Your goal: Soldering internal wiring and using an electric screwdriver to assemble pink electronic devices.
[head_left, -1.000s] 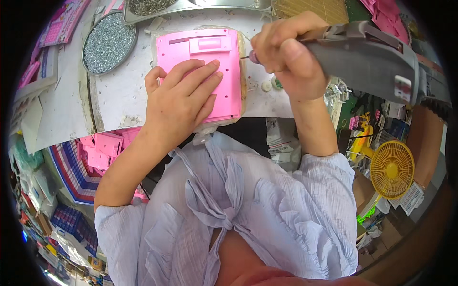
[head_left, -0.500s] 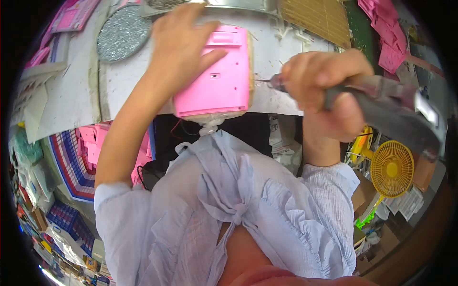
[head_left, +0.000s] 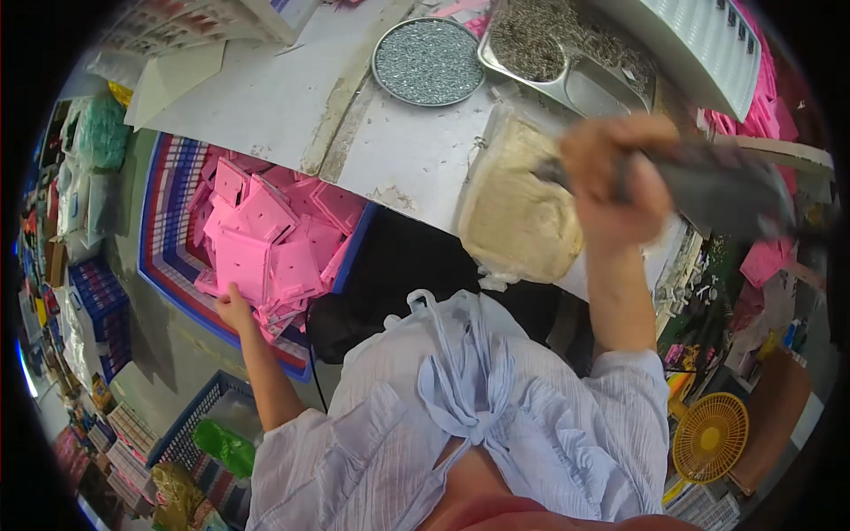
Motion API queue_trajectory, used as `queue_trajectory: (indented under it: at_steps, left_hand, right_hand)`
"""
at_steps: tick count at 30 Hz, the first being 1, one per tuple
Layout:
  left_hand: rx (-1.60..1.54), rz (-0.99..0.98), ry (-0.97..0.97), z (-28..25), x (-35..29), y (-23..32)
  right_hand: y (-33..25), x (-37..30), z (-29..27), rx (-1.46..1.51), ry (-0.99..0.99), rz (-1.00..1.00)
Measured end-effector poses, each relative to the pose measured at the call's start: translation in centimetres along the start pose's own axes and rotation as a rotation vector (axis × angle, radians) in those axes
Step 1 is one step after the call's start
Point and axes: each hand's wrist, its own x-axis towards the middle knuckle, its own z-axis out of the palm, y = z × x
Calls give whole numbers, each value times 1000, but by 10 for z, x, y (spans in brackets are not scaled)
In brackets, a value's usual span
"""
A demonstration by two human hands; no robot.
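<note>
My left hand (head_left: pixel 235 311) is down at the left, its fingers closed on the near edge of a pink plastic panel (head_left: pixel 244 269). That panel lies on a heap of similar pink pieces (head_left: pixel 305 257) in a red, white and blue basket (head_left: pixel 164 232) beside the table. My right hand (head_left: pixel 620 177) is wrapped round a dark power screwdriver (head_left: pixel 722 190), blurred by motion. Its tip points left, above a cream-coloured pad (head_left: pixel 518 208) at the table's front edge. No panel rests on the pad. Part of the pad's right side is hidden behind my right hand.
A round dish of small silvery pieces (head_left: pixel 428 62) stands on the white table (head_left: pixel 412 146). Behind the pad is a metal tray (head_left: pixel 580 84) with small brownish metal pieces. A yellow fan (head_left: pixel 711 438) is low at the right. A blue basket (head_left: pixel 199 416) sits on the floor.
The pink panel that lay on the pad under my left hand is gone from there. My left hand has moved down left to the basket. The view has swung left; my right hand keeps the screwdriver.
</note>
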Motion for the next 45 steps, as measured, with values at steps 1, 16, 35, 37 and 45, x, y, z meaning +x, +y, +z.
queue_trajectory:
  at_steps: [1,16,35,37,45]
  left_hand:
    - [112,-62,6,9,-4,-21]
    - [239,77,-179,106,1,-8]
    - [-346,114,-399,88,-33,105]
    - [-390,116,-400,85,-35,107]
    - [-482,87,-430,75,-45,127]
  right_hand:
    - [25,13,13,-13,-1,6]
    - [154,94,61,-437,-56,164]
    - [160,62,101,-209,-47,230]
    - [160,49,95,-217,-214,321]
    - [148,89,68,-196,-11,333]
